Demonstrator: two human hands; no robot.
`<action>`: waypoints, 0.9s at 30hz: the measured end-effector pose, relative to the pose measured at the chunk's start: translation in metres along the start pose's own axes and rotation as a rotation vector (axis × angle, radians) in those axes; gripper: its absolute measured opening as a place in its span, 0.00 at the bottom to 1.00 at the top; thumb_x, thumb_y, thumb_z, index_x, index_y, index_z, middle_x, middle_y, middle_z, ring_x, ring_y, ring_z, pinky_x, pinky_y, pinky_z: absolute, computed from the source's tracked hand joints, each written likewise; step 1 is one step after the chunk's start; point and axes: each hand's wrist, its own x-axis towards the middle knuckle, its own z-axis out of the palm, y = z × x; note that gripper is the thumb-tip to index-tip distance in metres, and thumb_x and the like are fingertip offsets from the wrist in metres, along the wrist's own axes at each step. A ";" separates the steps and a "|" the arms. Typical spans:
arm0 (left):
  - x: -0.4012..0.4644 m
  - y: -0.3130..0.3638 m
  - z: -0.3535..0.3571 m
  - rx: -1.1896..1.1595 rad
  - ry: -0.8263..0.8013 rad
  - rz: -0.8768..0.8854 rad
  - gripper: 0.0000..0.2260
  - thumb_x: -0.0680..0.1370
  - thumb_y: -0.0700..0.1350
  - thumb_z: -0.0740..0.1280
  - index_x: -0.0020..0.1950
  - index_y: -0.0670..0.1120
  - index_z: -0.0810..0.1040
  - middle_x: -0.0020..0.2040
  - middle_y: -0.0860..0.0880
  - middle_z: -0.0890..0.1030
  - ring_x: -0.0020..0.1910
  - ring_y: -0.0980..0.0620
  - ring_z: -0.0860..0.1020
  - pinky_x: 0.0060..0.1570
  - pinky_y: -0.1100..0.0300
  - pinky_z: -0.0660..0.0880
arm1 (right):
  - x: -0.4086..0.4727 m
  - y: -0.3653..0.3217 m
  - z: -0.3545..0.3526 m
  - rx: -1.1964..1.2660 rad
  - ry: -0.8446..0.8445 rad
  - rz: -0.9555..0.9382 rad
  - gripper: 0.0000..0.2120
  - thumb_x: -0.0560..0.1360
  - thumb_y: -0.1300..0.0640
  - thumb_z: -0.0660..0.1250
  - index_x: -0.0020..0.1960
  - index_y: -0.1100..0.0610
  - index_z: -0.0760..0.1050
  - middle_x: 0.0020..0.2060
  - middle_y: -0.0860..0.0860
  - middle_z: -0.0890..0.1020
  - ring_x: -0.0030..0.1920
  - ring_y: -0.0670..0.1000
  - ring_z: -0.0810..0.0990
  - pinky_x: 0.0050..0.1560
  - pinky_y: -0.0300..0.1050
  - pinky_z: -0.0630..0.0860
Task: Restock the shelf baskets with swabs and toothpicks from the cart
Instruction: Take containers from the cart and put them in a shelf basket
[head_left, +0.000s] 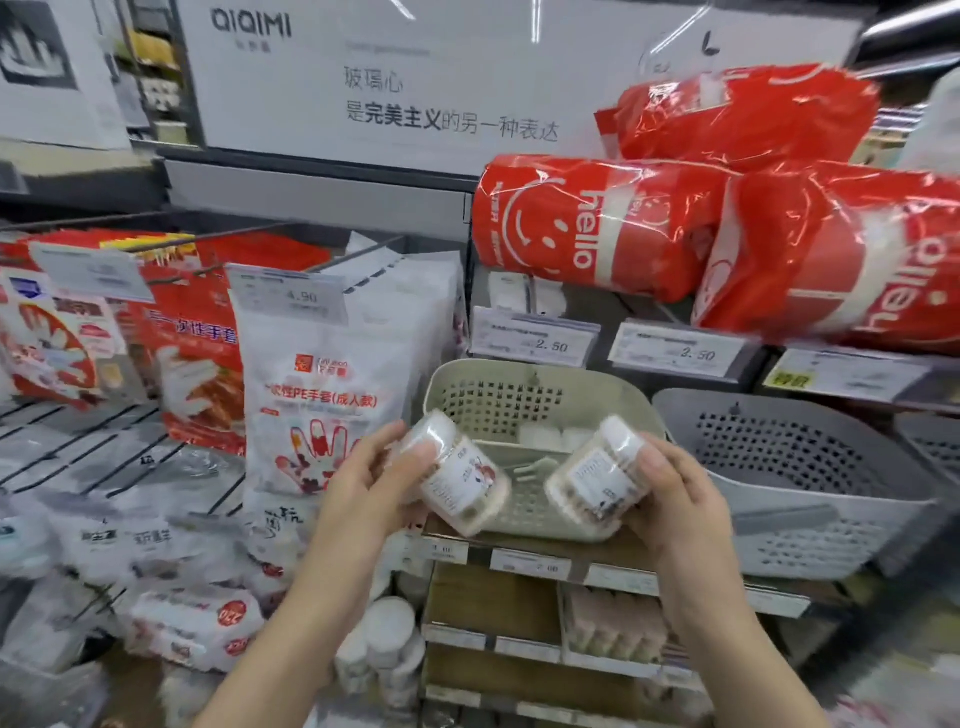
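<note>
My left hand (363, 478) grips a clear round tub of swabs (457, 483) with a white label, tilted on its side. My right hand (675, 499) grips a second, similar tub (595, 480), also tilted. Both tubs hover at the front rim of a beige perforated basket (524, 405) on the shelf. A few white items lie at the back of that basket's floor. A grey perforated basket (789, 467) stands to its right, tipped forward, with nothing visible inside.
Red "hello" tissue packs (613, 228) are stacked on the shelf above the baskets. Bags of disposable gloves (322, 395) hang at left over a wire rack. Price tags (535, 338) line the shelf edges. White tubs (384, 649) stand low down under my hands.
</note>
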 end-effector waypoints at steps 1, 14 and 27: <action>0.009 0.003 0.008 0.025 -0.004 0.013 0.26 0.66 0.54 0.71 0.63 0.49 0.75 0.54 0.49 0.83 0.50 0.52 0.82 0.47 0.56 0.80 | 0.011 -0.003 -0.002 0.029 0.008 0.002 0.36 0.55 0.35 0.75 0.57 0.53 0.77 0.47 0.48 0.84 0.47 0.48 0.83 0.42 0.41 0.79; 0.140 0.006 0.040 0.811 -0.128 0.125 0.21 0.68 0.52 0.75 0.59 0.51 0.74 0.51 0.55 0.79 0.47 0.58 0.78 0.43 0.61 0.75 | 0.116 0.013 0.017 -0.244 -0.119 0.030 0.14 0.70 0.55 0.74 0.54 0.52 0.78 0.48 0.45 0.84 0.48 0.41 0.82 0.50 0.35 0.76; 0.194 -0.016 0.050 1.374 -0.430 0.238 0.23 0.69 0.41 0.71 0.63 0.48 0.70 0.57 0.49 0.77 0.53 0.48 0.76 0.47 0.61 0.73 | 0.175 0.027 0.058 -0.618 -0.405 0.006 0.14 0.69 0.67 0.74 0.48 0.52 0.76 0.47 0.49 0.81 0.49 0.48 0.80 0.56 0.47 0.76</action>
